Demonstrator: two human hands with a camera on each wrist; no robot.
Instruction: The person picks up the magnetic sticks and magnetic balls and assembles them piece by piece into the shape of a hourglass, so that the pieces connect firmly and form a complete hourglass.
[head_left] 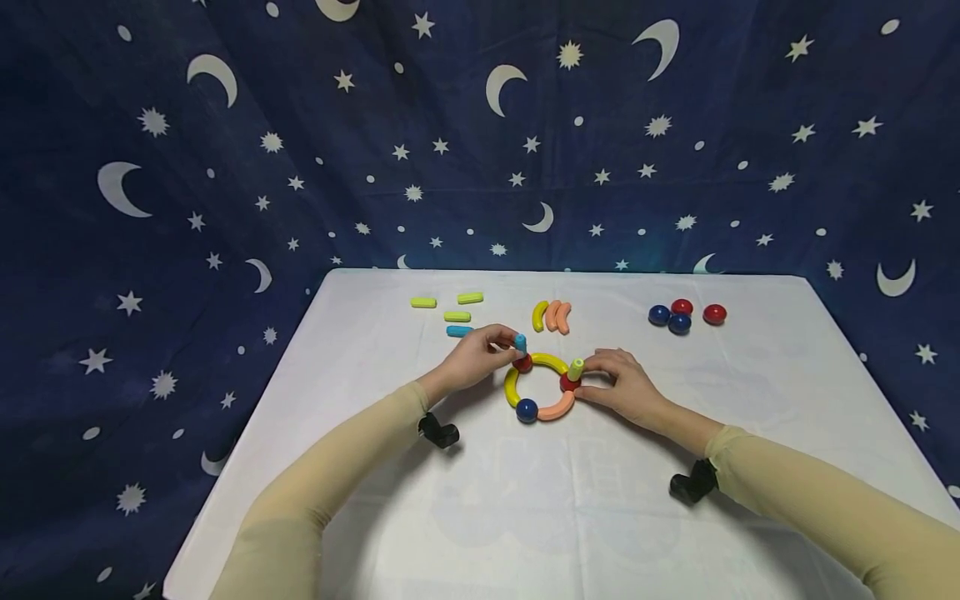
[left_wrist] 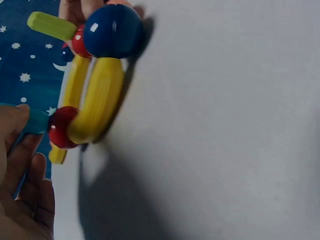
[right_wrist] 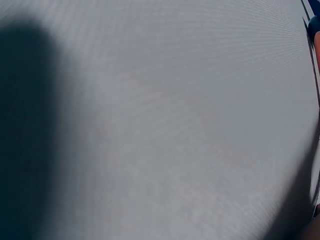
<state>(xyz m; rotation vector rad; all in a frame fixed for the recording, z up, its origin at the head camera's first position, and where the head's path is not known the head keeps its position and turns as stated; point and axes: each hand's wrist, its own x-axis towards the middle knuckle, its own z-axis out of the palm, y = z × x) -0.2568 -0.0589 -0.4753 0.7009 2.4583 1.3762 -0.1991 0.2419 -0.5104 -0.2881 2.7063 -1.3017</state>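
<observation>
On the table lies a ring of curved pieces joined by balls. It has two yellow arcs, a pink arc, a blue ball and two red balls. My left hand pinches a light blue stick that stands up from the upper-left red ball. At the right side, my right hand holds the other red ball between thumb and fingers. A yellow-green stick rises from that ball. The right wrist view shows mostly white cloth and shadow.
Behind the left hand lie several yellow-green sticks and another blue stick. Loose yellow and pink arcs lie beyond the ring. Red and blue balls sit at the back right. A starry dark blue curtain hangs behind the white table.
</observation>
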